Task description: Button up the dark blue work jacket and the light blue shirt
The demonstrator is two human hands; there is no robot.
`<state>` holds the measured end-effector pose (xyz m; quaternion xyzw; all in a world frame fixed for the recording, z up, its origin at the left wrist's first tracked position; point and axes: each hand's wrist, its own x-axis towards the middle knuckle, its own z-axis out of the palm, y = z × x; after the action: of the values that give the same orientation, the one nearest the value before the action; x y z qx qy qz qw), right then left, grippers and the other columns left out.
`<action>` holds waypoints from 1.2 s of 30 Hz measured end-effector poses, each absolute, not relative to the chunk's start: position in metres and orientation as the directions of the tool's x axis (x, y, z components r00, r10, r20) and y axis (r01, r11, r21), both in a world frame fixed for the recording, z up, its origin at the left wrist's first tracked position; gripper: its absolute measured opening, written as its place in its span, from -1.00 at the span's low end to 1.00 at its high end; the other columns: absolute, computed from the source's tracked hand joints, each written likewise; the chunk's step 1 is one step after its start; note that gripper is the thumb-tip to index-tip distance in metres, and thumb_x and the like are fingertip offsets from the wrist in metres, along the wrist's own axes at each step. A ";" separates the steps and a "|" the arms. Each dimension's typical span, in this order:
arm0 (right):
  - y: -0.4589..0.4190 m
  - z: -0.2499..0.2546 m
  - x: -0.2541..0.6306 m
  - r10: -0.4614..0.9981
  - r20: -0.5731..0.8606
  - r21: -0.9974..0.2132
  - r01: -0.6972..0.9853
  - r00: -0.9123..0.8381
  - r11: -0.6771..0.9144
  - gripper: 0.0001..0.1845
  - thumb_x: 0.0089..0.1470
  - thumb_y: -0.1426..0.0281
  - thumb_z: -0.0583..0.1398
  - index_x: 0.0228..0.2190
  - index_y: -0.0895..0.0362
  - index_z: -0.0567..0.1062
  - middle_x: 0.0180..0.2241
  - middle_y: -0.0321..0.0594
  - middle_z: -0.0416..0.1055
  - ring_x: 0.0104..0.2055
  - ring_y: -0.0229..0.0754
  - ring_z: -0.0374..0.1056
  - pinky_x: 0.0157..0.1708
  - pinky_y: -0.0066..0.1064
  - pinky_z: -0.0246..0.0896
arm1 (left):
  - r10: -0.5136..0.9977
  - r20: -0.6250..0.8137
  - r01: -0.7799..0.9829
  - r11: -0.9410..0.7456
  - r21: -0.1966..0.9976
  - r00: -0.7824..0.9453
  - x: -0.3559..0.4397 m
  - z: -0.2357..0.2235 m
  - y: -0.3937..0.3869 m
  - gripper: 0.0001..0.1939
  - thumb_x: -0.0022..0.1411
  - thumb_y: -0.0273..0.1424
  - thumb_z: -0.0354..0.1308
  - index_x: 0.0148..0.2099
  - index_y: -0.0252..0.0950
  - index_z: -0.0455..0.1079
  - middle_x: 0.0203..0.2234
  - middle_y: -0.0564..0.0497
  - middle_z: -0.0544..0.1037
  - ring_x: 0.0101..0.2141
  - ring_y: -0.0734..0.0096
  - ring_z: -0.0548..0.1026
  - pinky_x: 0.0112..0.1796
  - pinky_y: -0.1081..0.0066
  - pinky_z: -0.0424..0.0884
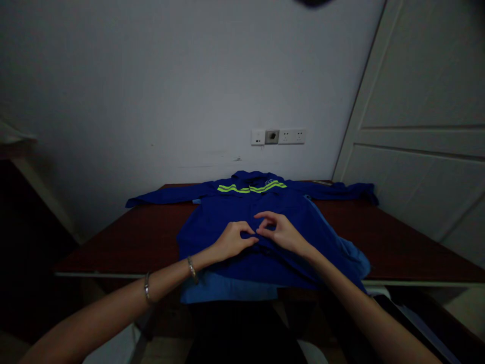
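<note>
A blue work jacket with yellow-green reflective stripes lies spread face up on a dark red table, sleeves stretched out to both sides. My left hand and my right hand meet at the middle of the jacket's front. Both pinch the fabric along the front opening, fingertips almost touching each other. What sits between the fingertips is too small to make out. My left wrist carries two thin bracelets.
The table stands against a pale wall with a row of sockets. A white panelled door is on the right. The jacket's lighter blue hem hangs over the near table edge. Dark floor lies on the left.
</note>
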<state>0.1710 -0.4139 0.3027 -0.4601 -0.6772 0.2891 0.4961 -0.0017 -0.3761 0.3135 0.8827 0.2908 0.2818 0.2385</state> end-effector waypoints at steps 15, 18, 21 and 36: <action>-0.408 0.303 0.175 0.987 0.125 -0.990 0.052 -0.099 0.131 -0.59 -0.34 0.34 0.32 -0.35 0.23 0.46 -0.60 -0.35 0.41 -0.48 -0.29 0.35 -0.33 -0.41 0.20 | 0.562 0.414 0.309 -0.787 0.535 0.716 -0.004 0.310 -0.371 -0.92 0.01 -0.48 0.14 -0.38 -0.33 0.44 -0.41 0.01 0.48 -0.33 0.43 0.40 -0.26 0.46 0.27; -0.414 0.304 0.179 0.968 0.198 -0.964 0.146 -0.155 0.221 -0.59 -0.30 0.27 0.31 -0.34 0.21 0.45 -0.49 -0.27 0.45 -0.38 -0.24 0.37 -0.26 -0.37 0.21 | 0.577 0.417 0.307 -0.773 0.555 0.702 -0.008 0.309 -0.369 -0.90 0.03 -0.46 0.13 -0.36 -0.32 0.45 -0.40 0.01 0.49 -0.33 0.44 0.41 -0.26 0.47 0.28; -0.430 0.305 0.183 0.941 0.268 -0.897 0.302 -0.206 0.322 -0.56 -0.25 0.24 0.29 -0.27 0.18 0.45 -0.33 -0.19 0.45 -0.26 -0.18 0.36 -0.18 -0.32 0.20 | 0.592 0.414 0.311 -0.761 0.569 0.691 -0.013 0.310 -0.368 -0.88 0.05 -0.42 0.13 -0.35 -0.32 0.46 -0.38 0.00 0.49 -0.31 0.43 0.42 -0.25 0.46 0.27; -0.492 0.288 0.215 0.851 0.215 -0.483 0.705 -0.479 0.518 -0.82 -0.01 0.44 0.11 -0.32 0.10 0.47 -0.31 -0.21 0.40 -0.22 -0.21 0.30 -0.20 -0.41 0.16 | 0.634 0.258 0.489 -0.746 0.452 0.729 -0.089 0.324 -0.354 -0.83 0.05 -0.32 0.12 -0.34 -0.28 0.45 -0.36 -0.01 0.46 -0.30 0.40 0.39 -0.21 0.45 0.25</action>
<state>0.2149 -0.4920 0.2877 -0.4614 -0.8435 0.1669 0.2186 -0.0890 -0.3542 0.3243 0.9122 0.3080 0.2020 0.1796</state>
